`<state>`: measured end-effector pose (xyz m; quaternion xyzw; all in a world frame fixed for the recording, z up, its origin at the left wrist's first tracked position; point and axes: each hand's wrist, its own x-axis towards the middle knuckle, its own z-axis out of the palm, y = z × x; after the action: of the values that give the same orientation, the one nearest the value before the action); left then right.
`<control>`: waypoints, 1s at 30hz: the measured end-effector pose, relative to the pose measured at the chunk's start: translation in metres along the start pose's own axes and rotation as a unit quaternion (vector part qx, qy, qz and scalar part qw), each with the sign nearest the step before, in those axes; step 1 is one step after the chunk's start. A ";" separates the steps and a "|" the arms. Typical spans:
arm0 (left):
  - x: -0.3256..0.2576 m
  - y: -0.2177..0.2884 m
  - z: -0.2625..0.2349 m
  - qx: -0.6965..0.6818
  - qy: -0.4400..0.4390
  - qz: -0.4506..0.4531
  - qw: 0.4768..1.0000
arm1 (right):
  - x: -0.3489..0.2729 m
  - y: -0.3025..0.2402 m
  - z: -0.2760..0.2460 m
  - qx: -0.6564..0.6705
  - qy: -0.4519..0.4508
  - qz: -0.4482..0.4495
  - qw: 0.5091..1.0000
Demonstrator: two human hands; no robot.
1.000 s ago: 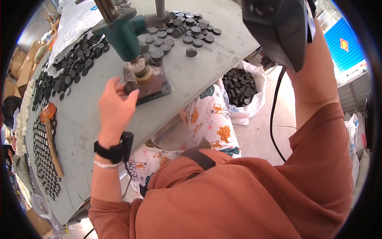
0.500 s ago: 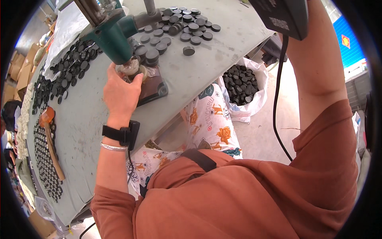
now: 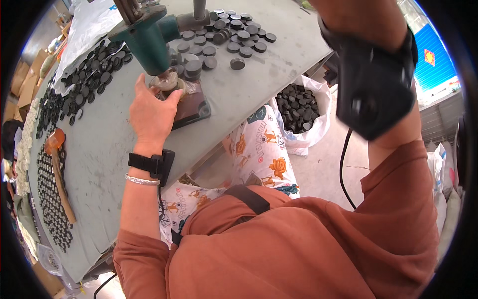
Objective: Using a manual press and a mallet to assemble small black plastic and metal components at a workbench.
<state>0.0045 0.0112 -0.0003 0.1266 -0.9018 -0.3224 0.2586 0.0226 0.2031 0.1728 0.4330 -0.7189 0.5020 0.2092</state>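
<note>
At the green press [image 3: 149, 47], my left hand [image 3: 152, 107] curves its thumb and fingers round the spot beneath the press head. A part wrapped in clear, crinkled plastic [image 3: 169, 82] sits between thumb and fingertips. What the fingertips grip there is too hidden to name. Under it lies a dark base plate [image 3: 191, 107]. Round black caps [image 3: 193, 67] lie close behind the hand. My right arm reaches up past the upper edge, with a black strapped device [image 3: 373, 84] on it. The right hand itself is out of the picture.
More black caps [image 3: 244, 36] are spread at the back of the grey table [image 3: 114, 164], with a heap [image 3: 92, 74] at the left. A wooden-handled mallet [image 3: 60, 184] lies on rows of small round pieces. A white sack [image 3: 321, 107] of black caps stands right of my legs.
My right forearm has moved, bringing its strapped device lower into the picture. My left hand stays at the wrapped part, and the press head looks nearly unchanged.
</note>
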 end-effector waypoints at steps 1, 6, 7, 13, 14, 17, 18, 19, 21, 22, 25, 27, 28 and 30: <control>-0.001 -0.001 0.000 0.000 0.002 -0.003 1.000 | -0.003 0.001 0.002 0.007 0.000 -0.001 1.000; -0.004 -0.003 -0.004 -0.001 0.005 -0.006 1.000 | -0.021 0.010 0.010 0.040 0.008 0.001 0.999; -0.002 -0.007 -0.002 -0.009 -0.001 -0.007 1.000 | -0.024 0.013 0.012 0.044 0.011 0.003 0.999; -0.003 -0.002 -0.004 -0.027 -0.002 -0.022 0.999 | -0.066 0.022 0.017 0.100 -0.043 -0.023 0.994; -0.002 -0.004 -0.002 -0.028 -0.004 -0.022 0.999 | -0.071 0.024 0.018 0.088 -0.054 -0.026 0.994; -0.001 -0.010 0.002 -0.030 -0.003 -0.003 1.000 | -0.078 0.026 0.019 0.076 -0.068 -0.026 0.994; -0.001 -0.009 0.001 -0.032 -0.006 -0.007 0.999 | -0.078 0.028 0.020 0.074 -0.072 -0.025 0.994; -0.001 -0.008 0.001 -0.033 -0.008 -0.010 0.999 | -0.079 0.029 0.020 0.074 -0.073 -0.023 0.994; -0.001 -0.010 0.001 -0.036 -0.012 -0.010 0.999 | -0.081 0.032 0.019 0.084 -0.092 -0.031 0.992; -0.001 -0.011 0.001 -0.039 -0.014 -0.008 0.999 | -0.082 0.035 0.020 0.084 -0.093 -0.029 0.992; -0.002 -0.008 0.000 -0.057 -0.016 -0.007 0.998 | -0.086 0.042 0.025 0.100 -0.096 -0.066 0.988; -0.002 -0.007 0.000 -0.068 -0.018 -0.005 0.998 | -0.091 0.044 0.031 0.139 -0.048 -0.052 0.988; -0.002 -0.007 -0.001 -0.078 -0.019 -0.002 0.997 | -0.095 0.051 0.031 0.139 -0.048 -0.050 0.988; -0.002 -0.006 -0.002 -0.090 -0.020 0.006 0.996 | -0.106 0.066 0.032 0.123 -0.114 -0.081 0.983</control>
<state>0.0081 0.0061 -0.0039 0.0911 -0.8749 -0.4029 0.2529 0.0288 0.2257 0.0459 0.5661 -0.6333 0.5159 0.1110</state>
